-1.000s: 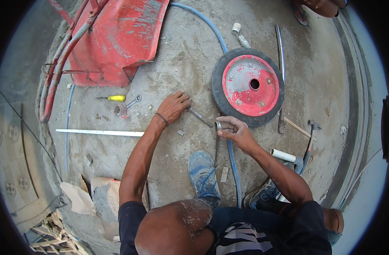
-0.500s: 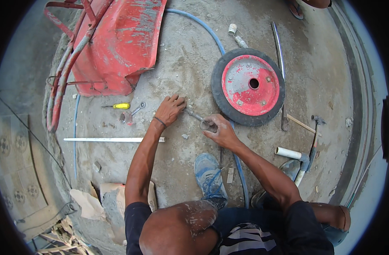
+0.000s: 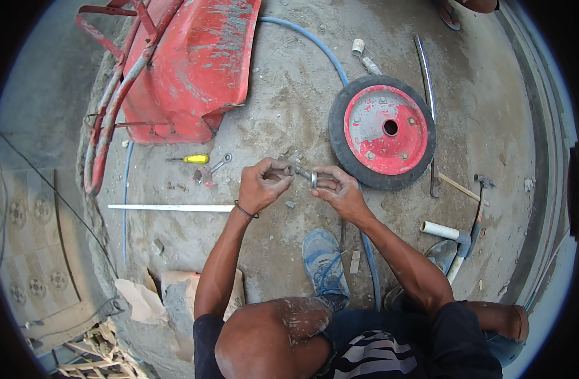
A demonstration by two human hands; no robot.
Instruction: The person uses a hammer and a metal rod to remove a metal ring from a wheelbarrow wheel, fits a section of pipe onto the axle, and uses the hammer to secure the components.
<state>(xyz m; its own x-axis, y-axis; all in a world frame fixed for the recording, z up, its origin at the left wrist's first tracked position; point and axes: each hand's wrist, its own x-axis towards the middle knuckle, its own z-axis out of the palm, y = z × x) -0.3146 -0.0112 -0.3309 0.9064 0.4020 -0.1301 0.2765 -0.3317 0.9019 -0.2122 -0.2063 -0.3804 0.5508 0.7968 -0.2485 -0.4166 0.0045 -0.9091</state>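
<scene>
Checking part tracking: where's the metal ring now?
Head view, near the middle: the metal ring is in the right hand, facing the left hand, below-left of the wheel.

1. Soft, fairly bright light covers the floor (image 3: 277, 246); its direction is hard to tell.
2. Shadows are faint and soft-edged.
3. Glare streaks the metal bar (image 3: 424, 69); the white pipe (image 3: 169, 207) looks nearly washed out.
4. Fisheye distortion bows lines near the rim; black fills the corners.
5. Left hand (image 3: 263, 184) and right hand (image 3: 344, 194) show little blur; far-left tiles (image 3: 33, 237) look hazier.
</scene>
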